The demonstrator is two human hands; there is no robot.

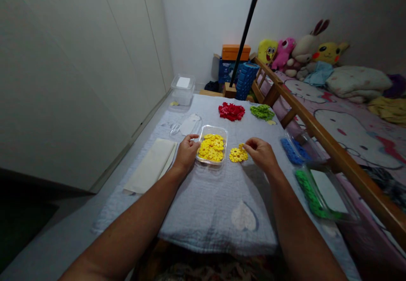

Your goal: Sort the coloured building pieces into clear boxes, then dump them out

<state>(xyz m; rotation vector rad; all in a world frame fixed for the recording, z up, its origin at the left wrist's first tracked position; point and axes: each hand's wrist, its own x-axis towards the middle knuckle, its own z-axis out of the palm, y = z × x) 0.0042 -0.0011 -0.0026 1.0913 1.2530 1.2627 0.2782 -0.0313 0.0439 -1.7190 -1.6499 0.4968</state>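
A clear plastic container (211,161) stands on the cloth-covered table with yellow flower-shaped plastic pieces (212,147) inside. My left hand (187,152) grips its left wall, the thumb near the rim. Just right of the container lies a small pile of the same yellow pieces (237,155). Over that pile, my right hand (259,152) pinches a yellow flower-shaped piece (242,147) between thumb and fingertips. Behind the container rests a clear lid (189,125) with a white label.
Red pieces (231,111) and light green pieces (261,111) lie in heaps at the back. Boxes of blue pieces (294,150) and green pieces (312,194) line the right edge, beside a wooden bed rail (304,109). A folded cream cloth (151,166) and stacked clear containers (183,89) are at left.
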